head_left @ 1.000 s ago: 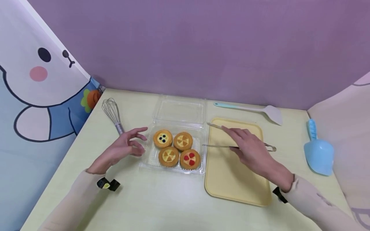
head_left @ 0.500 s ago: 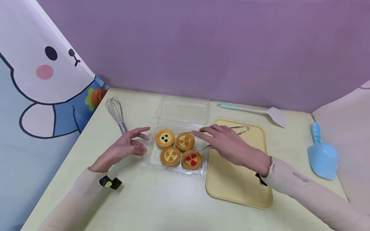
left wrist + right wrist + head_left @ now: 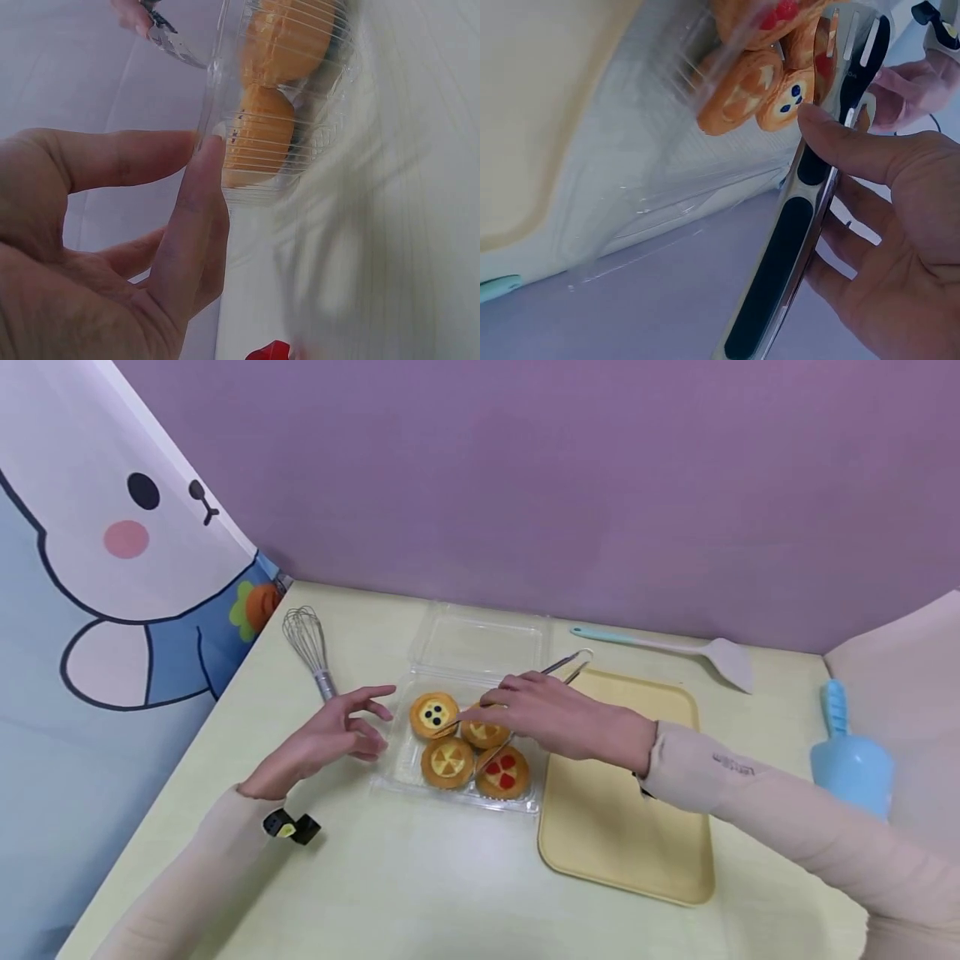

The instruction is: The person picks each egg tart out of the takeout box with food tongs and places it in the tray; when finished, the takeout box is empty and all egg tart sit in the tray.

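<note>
My right hand [image 3: 540, 710] holds metal tongs [image 3: 776, 270] with dark grip pads above an open clear plastic box [image 3: 480, 643]. Their spread tips reach in among several egg tarts, at the far and right edges of the front-left tart [image 3: 447, 762], which has a wedge-patterned top. Behind it is a tart with dark berries [image 3: 434, 715]; to its right, one with red pieces [image 3: 503, 773]. Another wedge-topped tart [image 3: 480, 735] lies partly hidden under the hand. My left hand [image 3: 330, 735] stays beside the box's left edge, fingers loosely bent, thumb apart from the index finger.
A yellow tray [image 3: 622, 852] lies right of the box, beneath my right forearm. A whisk [image 3: 309, 647] lies at the back left, a spatula [image 3: 675, 649] along the back. At the far right is a blue scoop [image 3: 851, 768]. A purple wall [image 3: 525, 485] rises behind the table.
My right hand has carried the tongs left from over the tray to the tarts, and their handle end has swung toward the back. The left hand has barely moved.
</note>
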A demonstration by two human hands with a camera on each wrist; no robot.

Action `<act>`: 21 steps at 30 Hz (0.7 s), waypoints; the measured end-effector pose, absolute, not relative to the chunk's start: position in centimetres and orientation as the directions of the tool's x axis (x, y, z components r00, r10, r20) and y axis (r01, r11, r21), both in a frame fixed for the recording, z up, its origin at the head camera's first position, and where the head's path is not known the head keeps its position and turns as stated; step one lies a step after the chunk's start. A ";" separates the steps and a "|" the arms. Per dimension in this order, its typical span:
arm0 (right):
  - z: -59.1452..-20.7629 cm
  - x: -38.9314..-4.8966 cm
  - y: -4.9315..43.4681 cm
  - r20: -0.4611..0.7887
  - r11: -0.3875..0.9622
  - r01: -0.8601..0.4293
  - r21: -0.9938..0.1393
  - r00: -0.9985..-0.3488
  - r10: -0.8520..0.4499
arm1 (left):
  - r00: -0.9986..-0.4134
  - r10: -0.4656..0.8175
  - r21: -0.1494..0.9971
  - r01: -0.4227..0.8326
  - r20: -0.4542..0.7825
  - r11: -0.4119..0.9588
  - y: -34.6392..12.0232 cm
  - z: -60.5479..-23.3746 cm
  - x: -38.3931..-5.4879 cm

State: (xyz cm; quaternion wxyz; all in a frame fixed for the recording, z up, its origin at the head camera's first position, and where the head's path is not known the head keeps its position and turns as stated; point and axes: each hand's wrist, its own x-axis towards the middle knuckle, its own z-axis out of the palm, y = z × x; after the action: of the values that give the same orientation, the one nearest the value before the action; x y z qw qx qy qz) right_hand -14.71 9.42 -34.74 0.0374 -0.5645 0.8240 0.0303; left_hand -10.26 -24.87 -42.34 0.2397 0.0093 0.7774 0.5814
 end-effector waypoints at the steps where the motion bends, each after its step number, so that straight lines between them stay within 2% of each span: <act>1: -34.7 -14.8 9.1 -0.109 0.353 -0.935 0.009 -0.352 -0.930 | -0.885 0.294 0.909 -0.264 -0.362 0.322 -24.9 -42.3 -10.3; 8: -34.0 -15.2 6.9 -0.161 0.284 -0.958 0.048 -0.288 -0.944 | -0.881 0.299 0.907 -0.268 -0.368 0.325 -25.0 -42.3 -10.3; 17: -34.4 -15.7 4.6 -0.263 0.251 -0.966 0.071 -0.260 -0.929 | -0.879 0.301 0.908 -0.273 -0.369 0.317 -24.9 -42.3 -10.3; 21: -35.0 -15.6 4.1 -0.276 0.218 -0.968 0.123 -0.244 -0.930 | -0.880 0.295 0.907 -0.276 -0.372 0.319 -24.9 -42.3 -10.3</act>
State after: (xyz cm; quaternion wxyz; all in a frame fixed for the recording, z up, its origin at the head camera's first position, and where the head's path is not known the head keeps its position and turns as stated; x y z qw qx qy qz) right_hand -15.62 4.07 -35.03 0.0713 -0.6106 0.7771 0.1352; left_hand -10.34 -24.86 -42.26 0.2449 0.0062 0.7744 0.5833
